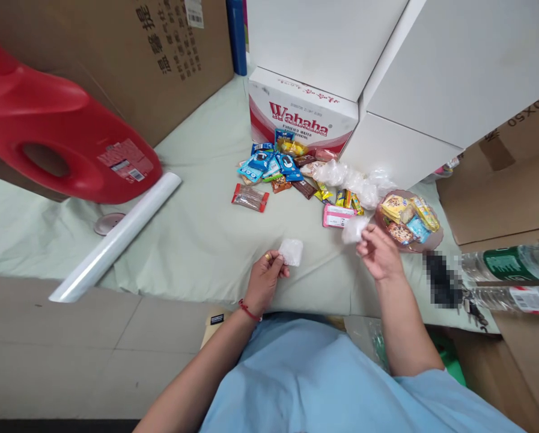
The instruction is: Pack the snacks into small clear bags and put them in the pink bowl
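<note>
My left hand (265,273), a red cord at its wrist, is closed in a pinch on a small white, squarish packet (291,252) above the cloth. Between the thumb and fingers of my right hand (381,255) is a crumpled piece of translucent white plastic (356,230). Just behind that plastic lies a pink-and-white packet (336,216). To the right of it, a round pinkish dish (440,237) holds several wrapped snacks. Farther back is a pile of snacks with blue packets (261,160), brown bars and crumpled clear plastic (362,185). A red-ended brown packet (250,198) lies apart in front.
A Wahaha carton (300,114) stands behind the snacks, beside white cabinets (413,147). On the left are a big red jug (84,138), a white roll (116,237) and a cardboard box (116,66). Water bottles (517,264) and keys (476,316) lie at right.
</note>
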A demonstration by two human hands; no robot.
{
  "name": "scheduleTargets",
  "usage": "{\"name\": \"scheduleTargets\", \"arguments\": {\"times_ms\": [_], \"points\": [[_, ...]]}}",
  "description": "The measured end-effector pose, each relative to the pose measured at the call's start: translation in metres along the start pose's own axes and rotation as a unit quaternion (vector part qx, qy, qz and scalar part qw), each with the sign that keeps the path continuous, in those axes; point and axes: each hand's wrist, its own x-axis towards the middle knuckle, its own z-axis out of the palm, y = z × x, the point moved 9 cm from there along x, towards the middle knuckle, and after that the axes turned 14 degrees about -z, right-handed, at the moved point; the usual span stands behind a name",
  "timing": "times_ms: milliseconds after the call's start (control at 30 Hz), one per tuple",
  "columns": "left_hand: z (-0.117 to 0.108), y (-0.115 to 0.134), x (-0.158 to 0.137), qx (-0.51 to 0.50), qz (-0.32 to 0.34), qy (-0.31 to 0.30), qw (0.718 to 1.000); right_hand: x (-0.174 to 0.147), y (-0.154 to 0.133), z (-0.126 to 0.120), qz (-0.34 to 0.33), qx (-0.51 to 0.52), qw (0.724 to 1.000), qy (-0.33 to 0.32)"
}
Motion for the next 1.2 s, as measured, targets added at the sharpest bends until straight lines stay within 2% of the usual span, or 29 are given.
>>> {"name": "scheduleTargets", "arguments": {"times_ms": [100,167,200,267,333,400,467,567,733,800,900,1033,1200], "points": [[-0.002,0.000,-0.003,0.028,0.026,0.012,0.999,0.018,-0.028,-0.018,-0.107,-0.045,0.991,0.063],[-0.001,0.000,-0.005,0.040,0.039,0.018,0.998,0.014,-0.027,-0.009,-0.128,-0.103,0.985,0.052],[0.000,0.000,-0.006,0.046,0.044,0.018,0.998,0.007,-0.018,0.004,-0.118,-0.132,0.984,0.014],[0.002,0.001,-0.007,0.061,0.053,0.015,0.997,-0.016,0.012,0.045,-0.078,-0.179,0.973,-0.123],[0.005,0.001,-0.008,0.074,0.058,0.007,0.996,-0.047,0.039,0.089,-0.071,-0.215,0.936,-0.269],[0.006,0.000,-0.008,0.078,0.057,-0.003,0.995,-0.067,0.050,0.118,-0.119,-0.259,0.900,-0.329],[0.005,-0.002,-0.008,0.077,0.049,-0.008,0.996,-0.072,0.051,0.131,-0.170,-0.298,0.880,-0.330],[0.003,-0.005,-0.007,0.077,0.038,-0.007,0.996,-0.066,0.052,0.133,-0.174,-0.310,0.875,-0.327],[0.003,-0.007,-0.006,0.048,0.040,-0.007,0.998,-0.050,0.054,0.103,-0.088,-0.257,0.920,-0.283],[0.003,-0.005,-0.006,0.031,0.035,-0.007,0.999,-0.052,0.050,0.096,-0.087,-0.250,0.924,-0.277],[0.008,0.002,-0.007,0.015,0.023,-0.020,0.999,-0.061,0.039,0.098,-0.135,-0.280,0.903,-0.299],[0.024,0.011,-0.010,0.056,0.026,-0.059,0.996,-0.082,0.028,0.114,-0.225,-0.331,0.849,-0.344],[0.021,0.007,-0.015,0.104,0.033,-0.047,0.993,-0.094,0.029,0.119,-0.281,-0.372,0.814,-0.346]]}}
